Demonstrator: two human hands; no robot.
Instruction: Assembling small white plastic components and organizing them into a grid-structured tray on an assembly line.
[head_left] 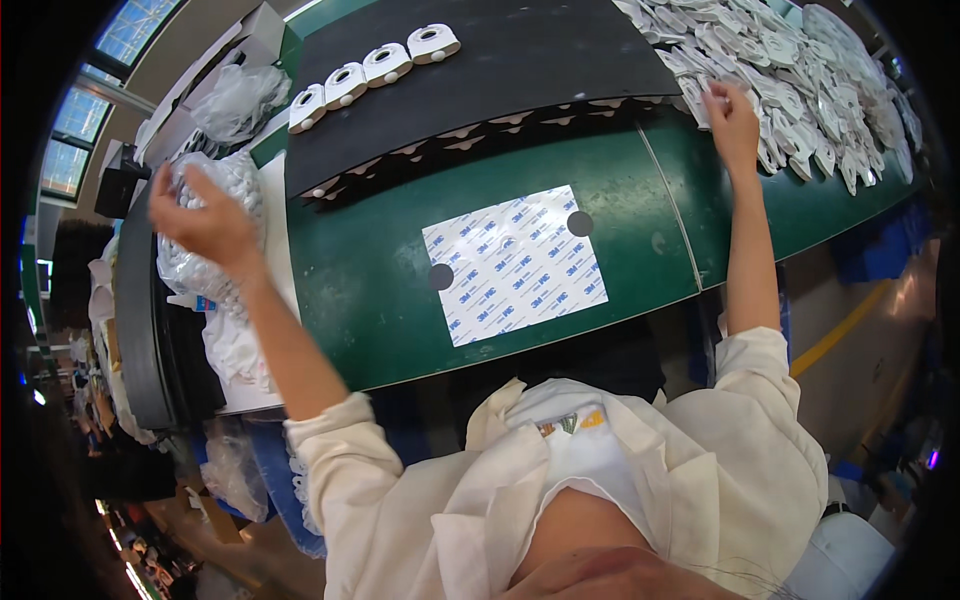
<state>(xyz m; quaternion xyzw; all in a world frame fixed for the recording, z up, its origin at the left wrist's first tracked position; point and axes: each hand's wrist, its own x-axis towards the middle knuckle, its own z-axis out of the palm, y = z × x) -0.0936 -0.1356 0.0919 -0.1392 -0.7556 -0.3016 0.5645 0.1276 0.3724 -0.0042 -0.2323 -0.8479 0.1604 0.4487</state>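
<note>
Head view: white printed sheet [515,263] on green table [380,300].

A glossy clear plastic bag [205,235] of small white parts, a matt black foam mat [480,75], smooth white plastic pieces [800,70] (heaped) and a printed paper adhesive sheet [515,262] on the smooth green table [370,300].

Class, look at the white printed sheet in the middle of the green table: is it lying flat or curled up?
Flat. The white printed sheet lies spread on the green table, all four edges down, with two dark round discs visible on it.
</note>
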